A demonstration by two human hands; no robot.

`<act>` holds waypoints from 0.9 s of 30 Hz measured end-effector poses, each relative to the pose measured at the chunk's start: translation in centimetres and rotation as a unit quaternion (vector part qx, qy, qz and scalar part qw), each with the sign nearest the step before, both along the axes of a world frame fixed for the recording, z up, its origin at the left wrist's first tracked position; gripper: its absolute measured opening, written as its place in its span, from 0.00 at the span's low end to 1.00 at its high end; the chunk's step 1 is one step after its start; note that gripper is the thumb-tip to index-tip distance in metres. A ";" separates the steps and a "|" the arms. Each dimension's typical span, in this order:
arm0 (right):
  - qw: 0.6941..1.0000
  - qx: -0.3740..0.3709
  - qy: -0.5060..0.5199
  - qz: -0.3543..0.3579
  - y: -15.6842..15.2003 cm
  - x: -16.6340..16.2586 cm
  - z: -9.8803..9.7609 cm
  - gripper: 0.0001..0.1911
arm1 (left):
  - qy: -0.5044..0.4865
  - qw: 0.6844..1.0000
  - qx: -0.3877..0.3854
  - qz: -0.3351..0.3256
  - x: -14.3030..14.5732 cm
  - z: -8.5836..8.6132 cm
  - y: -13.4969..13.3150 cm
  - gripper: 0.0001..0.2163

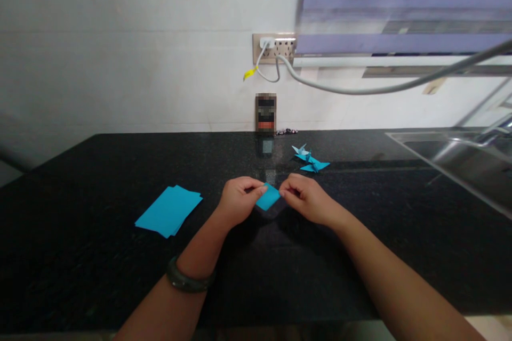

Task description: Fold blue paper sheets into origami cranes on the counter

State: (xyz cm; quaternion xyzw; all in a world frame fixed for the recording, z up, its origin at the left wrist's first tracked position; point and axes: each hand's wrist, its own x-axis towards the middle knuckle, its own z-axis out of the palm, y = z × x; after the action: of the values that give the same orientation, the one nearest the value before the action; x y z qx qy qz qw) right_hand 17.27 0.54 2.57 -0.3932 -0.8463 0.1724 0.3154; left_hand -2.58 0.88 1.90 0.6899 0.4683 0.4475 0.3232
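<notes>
A small blue square of folded paper is held between my two hands above the dark countertop. My left hand pinches its left corner between thumb and fingers. The right corner sits in the fingertips of my right hand. To the left lies a loose stack of blue paper sheets, its edges uneven. Several folded paper cranes, in blue and paler blue, stand in a cluster beyond my right hand. The paper's finer creases are too small to make out.
The black stone countertop reaches back to a tiled wall. A phone leans there, with a beaded string beside it. Above are a wall socket and a grey cable. A metal sink is at the right.
</notes>
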 end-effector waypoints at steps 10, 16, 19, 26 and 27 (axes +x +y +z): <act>0.994 -0.057 0.090 0.005 -0.1 -1.3 -0.7 0.10 | -0.021 0.999 0.015 -0.044 1.1 0.0 -0.5 0.06; 0.991 -0.058 0.117 0.000 -0.3 -1.9 -1.1 0.14 | -0.003 0.999 0.051 -0.015 0.9 0.1 -0.5 0.05; 0.988 -0.085 0.131 -0.023 -0.1 -1.5 -1.0 0.12 | 0.000 0.998 0.061 0.011 0.6 0.2 -0.4 0.05; 0.956 -0.189 0.212 -0.075 -0.1 -1.8 -0.5 0.12 | -0.045 0.997 0.038 0.054 1.2 0.0 -0.7 0.05; 0.943 -0.215 0.237 -0.087 -0.1 -2.0 -0.6 0.12 | -0.058 0.996 0.020 0.063 1.4 -0.1 -0.7 0.06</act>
State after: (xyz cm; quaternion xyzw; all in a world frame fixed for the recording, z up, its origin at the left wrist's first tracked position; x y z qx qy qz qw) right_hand 15.27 0.39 2.01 -0.4712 -0.6523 0.4105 0.4289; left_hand -1.22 0.17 1.76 0.6384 0.4820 0.5156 0.3070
